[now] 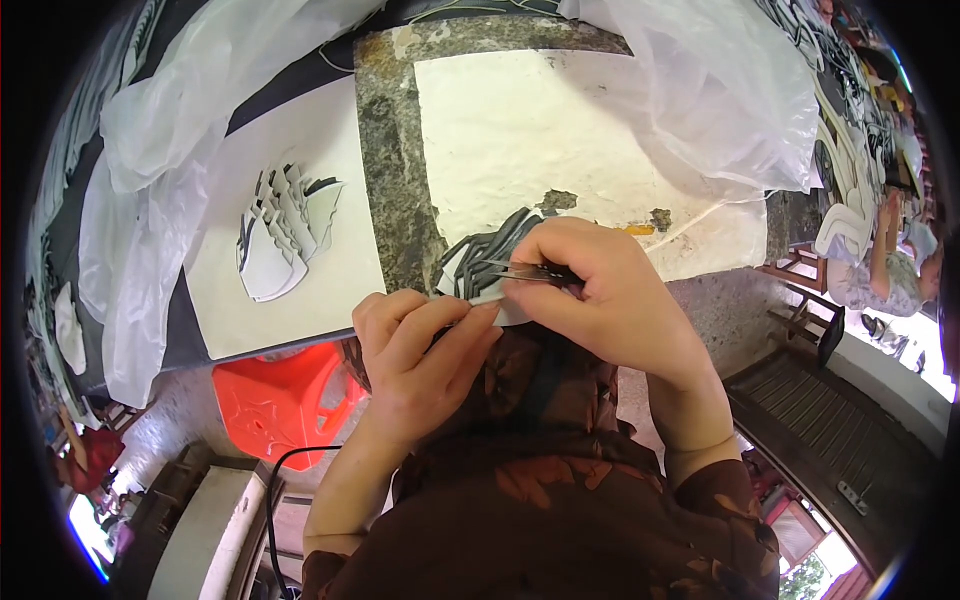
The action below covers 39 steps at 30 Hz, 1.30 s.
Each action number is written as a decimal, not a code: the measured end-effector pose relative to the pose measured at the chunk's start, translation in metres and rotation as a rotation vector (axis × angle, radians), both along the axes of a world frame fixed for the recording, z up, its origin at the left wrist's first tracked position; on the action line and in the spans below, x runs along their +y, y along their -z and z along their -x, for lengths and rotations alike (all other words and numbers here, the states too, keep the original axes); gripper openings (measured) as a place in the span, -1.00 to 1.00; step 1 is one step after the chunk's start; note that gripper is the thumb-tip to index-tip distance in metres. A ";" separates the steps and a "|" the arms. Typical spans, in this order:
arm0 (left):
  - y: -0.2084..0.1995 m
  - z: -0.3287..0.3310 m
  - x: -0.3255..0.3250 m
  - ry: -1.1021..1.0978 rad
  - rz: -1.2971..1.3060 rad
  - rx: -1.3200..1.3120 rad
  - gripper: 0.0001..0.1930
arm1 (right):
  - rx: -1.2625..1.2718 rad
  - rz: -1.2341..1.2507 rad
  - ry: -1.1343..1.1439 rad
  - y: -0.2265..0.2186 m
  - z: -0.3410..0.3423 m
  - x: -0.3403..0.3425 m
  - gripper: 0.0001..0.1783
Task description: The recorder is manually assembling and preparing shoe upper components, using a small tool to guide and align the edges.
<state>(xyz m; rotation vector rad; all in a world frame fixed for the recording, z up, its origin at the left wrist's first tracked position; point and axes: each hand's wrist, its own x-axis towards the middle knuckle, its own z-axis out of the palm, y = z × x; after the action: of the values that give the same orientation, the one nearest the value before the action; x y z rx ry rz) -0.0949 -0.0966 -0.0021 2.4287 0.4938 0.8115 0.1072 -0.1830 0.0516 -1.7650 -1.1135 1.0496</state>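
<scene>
- Just past 12 o'clock from the picture's centre, a bundle of dark-edged pieces [487,247] lies at the near edge of the worktop [390,150], between the two hands.
- The left hand [420,350], toward 8 o'clock, pinches the bundle's near edge with thumb and index finger; its other fingers curl inward, knuckles up. Its forearm rises from 7 o'clock, the wrist roughly in line.
- The right hand [588,285], toward 3 o'clock, grips a slim metal tool [535,272] between thumb and index finger, its narrow tips pointing to 9 o'clock over the pieces. The forearm comes up from 4 o'clock, slanting inward from a brown sleeve [722,495].
- The right palm and fingers cover the tool's rear end, so its exact kind is hard to tell; whether its tips touch the material cannot be made out either.
- Left fingertips hide part of the bundle's near edge, the right hand its right side; the layers overlap too closely to count.
- Toward 10 o'clock, a fanned stack of white pieces [270,262] rests on a pale sheet [320,140], well apart from both hands.
- Clear plastic sheeting [725,90] at 1 o'clock is cut off by the upper edge.
- Toward 8 o'clock, a red stool [265,405] is partly hidden beneath the worktop.
- At 3 o'clock, near the rim, another person [880,275] shows small and distorted.
</scene>
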 end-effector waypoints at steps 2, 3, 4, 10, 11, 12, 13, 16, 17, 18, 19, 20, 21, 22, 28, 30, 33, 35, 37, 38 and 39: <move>0.001 0.000 0.000 -0.002 -0.002 -0.003 -0.60 | -0.168 -0.022 -0.025 0.002 0.001 0.003 -0.87; 0.002 0.001 0.000 0.000 -0.007 -0.005 -0.60 | -0.209 -0.018 -0.043 0.002 0.001 0.004 -0.86; 0.002 0.001 0.001 -0.003 -0.005 -0.005 -0.60 | -0.250 -0.014 -0.059 0.002 0.001 0.004 -0.85; 0.004 0.002 0.001 0.006 -0.013 -0.006 -0.60 | -0.269 -0.013 -0.089 0.001 0.002 0.008 -0.85; 0.004 0.002 0.001 0.005 -0.013 -0.004 -0.60 | -0.269 -0.012 -0.089 0.002 0.001 0.008 -0.85; 0.004 0.002 0.001 0.004 -0.013 -0.001 -0.60 | -0.281 -0.015 -0.079 0.002 0.001 0.008 -0.84; 0.004 0.002 0.001 0.004 -0.012 -0.002 -0.60 | -0.293 -0.017 -0.070 0.002 0.001 0.008 -0.84; 0.003 0.002 0.001 0.010 -0.015 0.007 -0.59 | -0.287 0.017 -0.087 -0.001 -0.001 0.009 -0.83; 0.003 0.003 0.000 0.005 -0.016 0.010 -0.59 | -0.286 0.016 -0.088 0.000 -0.002 0.009 -0.83; 0.003 0.003 0.000 0.001 -0.016 0.010 -0.59 | -0.292 0.014 -0.104 0.000 -0.003 0.010 -0.82; 0.002 0.002 0.000 0.002 -0.016 0.010 -0.59 | -0.298 0.012 -0.121 0.000 -0.004 0.010 -0.82; 0.002 0.001 0.000 -0.001 -0.018 0.000 -0.60 | -0.298 0.012 -0.119 0.002 -0.005 0.009 -0.82; 0.002 0.001 0.001 -0.004 -0.020 -0.010 -0.61 | -0.282 -0.011 -0.121 0.004 -0.006 0.008 -0.83; 0.002 0.001 0.001 -0.002 -0.021 -0.009 -0.61 | -0.266 -0.034 -0.123 0.005 -0.007 0.008 -0.83; 0.003 0.002 0.002 0.009 -0.041 -0.006 -0.62 | -0.285 -0.013 -0.143 0.005 -0.009 0.010 -0.82; 0.003 0.002 0.002 0.008 -0.038 -0.002 -0.63 | -0.293 -0.018 -0.153 0.006 -0.010 0.010 -0.82; 0.003 0.002 0.002 0.010 -0.040 0.016 -0.64 | -0.303 -0.015 -0.175 0.003 -0.011 0.012 -0.82; 0.000 0.002 0.003 0.019 -0.046 0.040 -0.66 | -0.305 -0.006 -0.186 0.002 -0.011 0.013 -0.80; -0.003 0.001 0.004 0.028 -0.054 0.064 -0.68 | -0.308 -0.027 -0.181 0.002 -0.011 0.014 -0.81; -0.003 0.001 0.004 0.034 -0.064 0.075 -0.69 | -0.308 -0.027 -0.180 0.004 -0.012 0.013 -0.81; -0.004 0.001 0.005 0.039 -0.074 0.087 -0.69 | -0.317 -0.024 -0.197 0.005 -0.013 0.013 -0.82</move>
<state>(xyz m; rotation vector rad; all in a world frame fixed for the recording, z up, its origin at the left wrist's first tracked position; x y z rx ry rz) -0.0958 -0.0920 0.0018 2.5424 0.4542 0.7223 0.1202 -0.1701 0.0466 -1.8745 -1.5138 0.8834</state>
